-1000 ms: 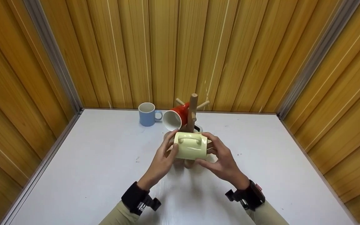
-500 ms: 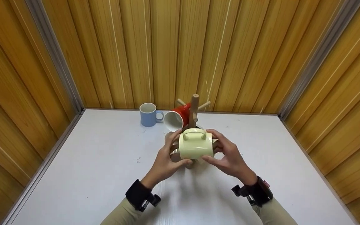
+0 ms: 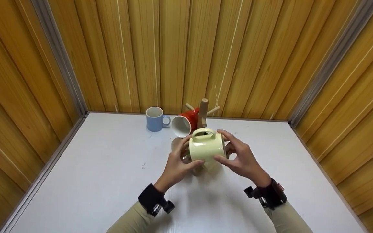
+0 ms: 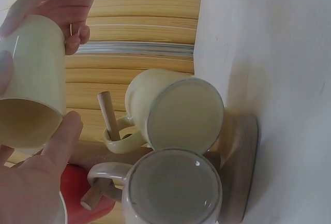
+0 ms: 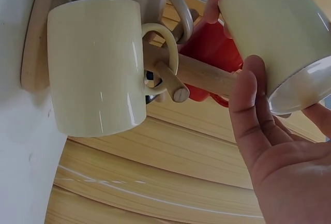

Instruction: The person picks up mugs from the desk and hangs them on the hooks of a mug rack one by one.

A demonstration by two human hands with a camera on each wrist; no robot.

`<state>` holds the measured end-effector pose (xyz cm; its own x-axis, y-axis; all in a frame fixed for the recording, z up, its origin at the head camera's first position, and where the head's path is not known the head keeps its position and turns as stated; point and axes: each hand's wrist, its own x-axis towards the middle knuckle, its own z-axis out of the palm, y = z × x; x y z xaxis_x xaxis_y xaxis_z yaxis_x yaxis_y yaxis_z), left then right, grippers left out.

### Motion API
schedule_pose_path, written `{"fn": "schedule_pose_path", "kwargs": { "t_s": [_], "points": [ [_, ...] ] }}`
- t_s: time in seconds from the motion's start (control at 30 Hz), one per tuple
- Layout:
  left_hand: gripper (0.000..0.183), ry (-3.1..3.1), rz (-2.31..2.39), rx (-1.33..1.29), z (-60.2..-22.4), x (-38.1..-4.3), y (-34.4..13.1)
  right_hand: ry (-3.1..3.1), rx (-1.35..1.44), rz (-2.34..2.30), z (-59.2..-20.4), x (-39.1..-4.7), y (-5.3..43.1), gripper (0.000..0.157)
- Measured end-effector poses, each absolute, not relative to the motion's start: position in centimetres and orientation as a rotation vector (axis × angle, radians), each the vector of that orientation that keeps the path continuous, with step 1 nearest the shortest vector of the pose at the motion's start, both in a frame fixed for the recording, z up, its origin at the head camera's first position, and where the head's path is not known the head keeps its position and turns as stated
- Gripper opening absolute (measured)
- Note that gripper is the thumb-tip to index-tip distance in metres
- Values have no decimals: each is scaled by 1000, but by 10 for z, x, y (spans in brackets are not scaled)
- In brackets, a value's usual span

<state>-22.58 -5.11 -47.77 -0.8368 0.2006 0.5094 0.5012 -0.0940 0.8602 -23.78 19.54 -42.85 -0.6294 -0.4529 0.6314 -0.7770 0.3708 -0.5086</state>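
Both hands hold a pale yellow mug point(image 3: 207, 149) on its side, its handle on top, in front of a wooden mug tree point(image 3: 203, 111). My left hand point(image 3: 181, 165) grips the mug's left end, thumb low on its wall. At the other end, my right hand point(image 3: 244, 161) grips it between thumb and fingers. Below the held mug, a cream mug point(image 5: 98, 69) hangs by its handle from a lower peg point(image 5: 173, 83). A greyish mug point(image 4: 173, 188) hangs from another peg beside it in the left wrist view. Higher up the post hangs a red mug point(image 3: 193, 117), white inside.
Left of the tree, a blue mug point(image 3: 154, 120) stands upright on the white table point(image 3: 115, 161), its handle pointing right. The tree's wooden base point(image 4: 242, 164) rests on the table. Wood-patterned walls point(image 3: 170, 58) enclose the back and sides.
Both hands have turned the pale yellow mug so its handle rolls from facing me to the top. The mug has shifted slightly right, and the left thumb now lies lower along it.
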Motion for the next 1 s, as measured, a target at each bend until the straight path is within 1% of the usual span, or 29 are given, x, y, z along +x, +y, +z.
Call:
{"fn": "schedule_pose_path", "kwargs": {
  "t_s": [0.3, 0.63, 1.0],
  "points": [
    [85, -1914, -2090, -727, -480, -229, -39, -2236, 1006, 1144, -426, -244, 194, 76],
    [83, -1957, -2079, -624, -480, -231, -31, -2277, 978, 1089, -420, -250, 196, 72],
    [81, -1924, -2130, -572, -483, -236, -26, -2318, 940, 1011, -418, -258, 195, 67]
  ]
}}
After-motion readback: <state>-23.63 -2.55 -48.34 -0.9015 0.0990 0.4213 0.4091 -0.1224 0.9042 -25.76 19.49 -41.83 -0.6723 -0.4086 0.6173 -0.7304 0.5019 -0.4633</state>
